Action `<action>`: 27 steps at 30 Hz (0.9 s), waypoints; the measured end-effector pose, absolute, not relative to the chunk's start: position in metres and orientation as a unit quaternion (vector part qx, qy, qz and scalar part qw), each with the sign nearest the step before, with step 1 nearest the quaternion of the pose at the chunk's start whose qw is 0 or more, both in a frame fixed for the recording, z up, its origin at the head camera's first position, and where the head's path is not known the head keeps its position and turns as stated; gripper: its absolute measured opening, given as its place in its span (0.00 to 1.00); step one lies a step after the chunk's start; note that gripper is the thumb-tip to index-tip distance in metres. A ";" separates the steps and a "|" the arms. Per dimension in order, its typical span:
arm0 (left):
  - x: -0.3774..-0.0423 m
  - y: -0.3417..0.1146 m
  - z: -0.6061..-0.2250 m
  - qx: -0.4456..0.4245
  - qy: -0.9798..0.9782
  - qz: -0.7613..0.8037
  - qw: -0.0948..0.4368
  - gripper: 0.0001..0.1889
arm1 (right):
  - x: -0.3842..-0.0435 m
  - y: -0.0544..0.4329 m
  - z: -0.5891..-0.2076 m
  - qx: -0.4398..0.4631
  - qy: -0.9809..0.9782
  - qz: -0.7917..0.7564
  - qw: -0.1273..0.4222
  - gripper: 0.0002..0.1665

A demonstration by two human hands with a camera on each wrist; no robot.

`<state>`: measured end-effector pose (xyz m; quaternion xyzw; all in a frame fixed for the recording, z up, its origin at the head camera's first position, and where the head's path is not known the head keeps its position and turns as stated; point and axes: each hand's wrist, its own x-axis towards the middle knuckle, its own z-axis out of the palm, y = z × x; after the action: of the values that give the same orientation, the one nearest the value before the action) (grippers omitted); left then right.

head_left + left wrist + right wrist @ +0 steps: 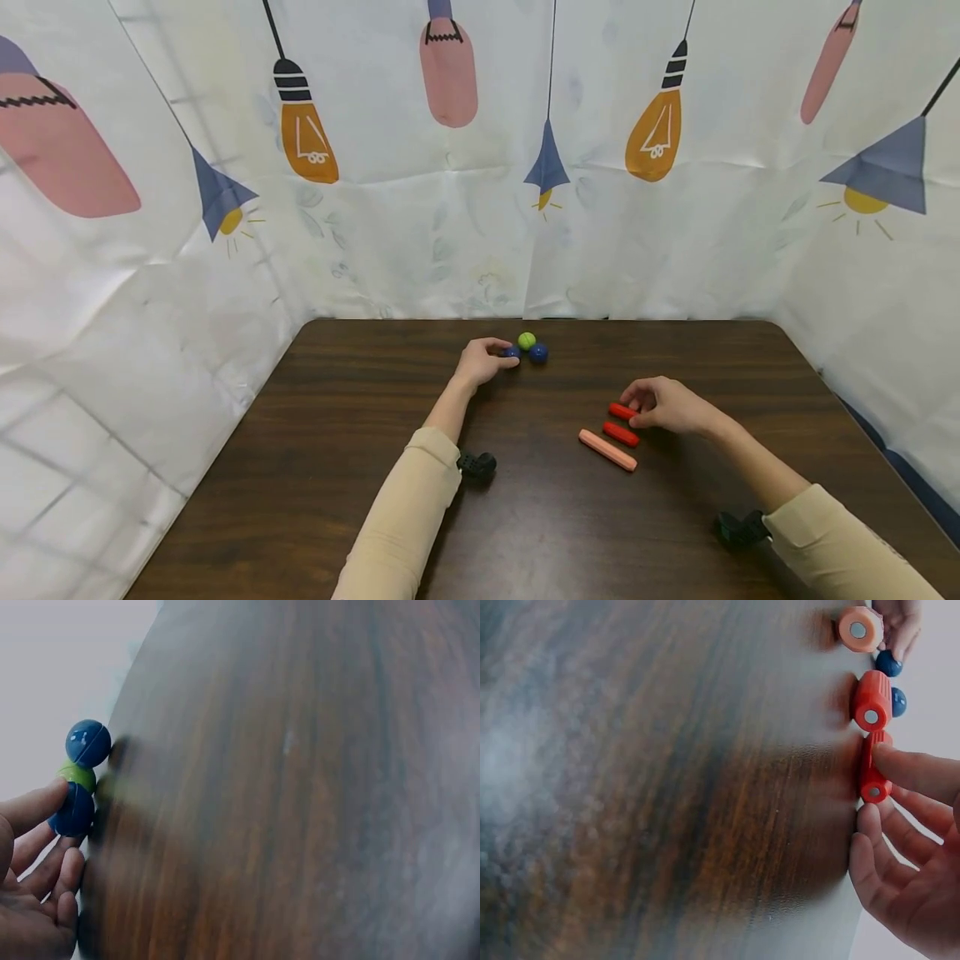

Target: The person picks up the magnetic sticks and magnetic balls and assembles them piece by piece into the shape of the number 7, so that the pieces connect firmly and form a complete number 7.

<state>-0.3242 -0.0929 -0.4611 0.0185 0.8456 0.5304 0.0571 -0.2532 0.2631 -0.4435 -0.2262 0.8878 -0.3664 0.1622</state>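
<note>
At the far middle of the table, my left hand (480, 362) pinches a blue ball (73, 811) between thumb and fingers. Close against it are a green ball (527, 341) and a second blue ball (538, 353). To the right, my right hand (672, 405) holds a short red magnetic rod (620, 411) by thumb and fingers, low at the tabletop. Another short red rod (621, 433) lies just in front of that one. Nearest me is a longer salmon-coloured rod (607, 451). Round metallic discs show in the rod ends in the right wrist view.
The dark wood-grain table (315, 467) has rounded far corners. A white curtain (480, 250) printed with lamps hangs behind it and along both sides. Black wrist cameras (477, 465) sit below both sleeves, near the table surface.
</note>
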 end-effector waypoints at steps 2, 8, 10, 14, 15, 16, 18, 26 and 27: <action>-0.323 -0.095 -0.460 0.022 0.846 0.529 0.058 0.17 | -0.253 0.263 -0.443 -0.227 0.889 -0.363 0.160 0.17; -0.319 -0.100 -0.459 0.028 0.843 0.533 0.067 0.18 | -0.253 0.262 -0.445 -0.224 0.900 -0.344 0.145 0.15; -0.318 -0.102 -0.459 0.030 0.841 0.535 0.068 0.17 | -0.253 0.261 -0.445 -0.220 0.903 -0.340 0.142 0.14; -0.314 -0.103 -0.459 0.034 0.841 0.536 0.072 0.17 | -0.253 0.261 -0.446 -0.218 0.903 -0.341 0.143 0.13; -0.314 -0.103 -0.458 0.035 0.841 0.535 0.073 0.17 | -0.253 0.261 -0.447 -0.218 0.903 -0.341 0.143 0.13; -0.313 -0.104 -0.458 0.037 0.842 0.533 0.073 0.17 | -0.254 0.260 -0.447 -0.216 0.904 -0.342 0.142 0.13; -0.312 -0.104 -0.458 0.038 0.843 0.531 0.075 0.17 | -0.255 0.259 -0.446 -0.214 0.904 -0.343 0.139 0.13; -0.310 -0.108 -0.458 0.042 0.843 0.530 0.086 0.17 | -0.260 0.255 -0.446 -0.211 0.905 -0.348 0.124 0.13; -0.310 -0.108 -0.458 0.042 0.841 0.532 0.086 0.17 | -0.260 0.255 -0.445 -0.212 0.904 -0.349 0.123 0.13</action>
<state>-0.3097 -0.1077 -0.4582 0.0423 0.8413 0.5320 0.0855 -0.2604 0.2549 -0.4450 -0.2121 0.9044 -0.3494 0.1227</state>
